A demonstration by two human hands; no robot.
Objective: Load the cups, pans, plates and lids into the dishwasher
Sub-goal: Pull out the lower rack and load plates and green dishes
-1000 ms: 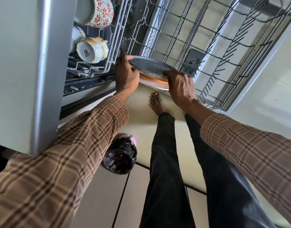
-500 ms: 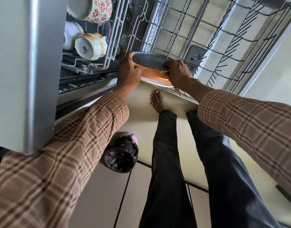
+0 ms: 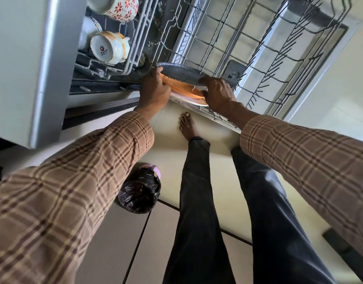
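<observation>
Both my left hand [image 3: 154, 93] and right hand [image 3: 218, 92] gripped the speckled pan [image 3: 180, 71] at the lower rack's [image 3: 279, 64] near edge; next, I judged, seat it between tines.

A dark speckled plate [image 3: 181, 73] stands on edge, tilted, at the near end of the wire lower rack [image 3: 258, 48], just in front of an orange plate [image 3: 182, 91] slotted beside it. In the upper rack [image 3: 133, 58], a floral cup [image 3: 120, 7] and a cream cup [image 3: 108, 47] lie tipped over.
</observation>
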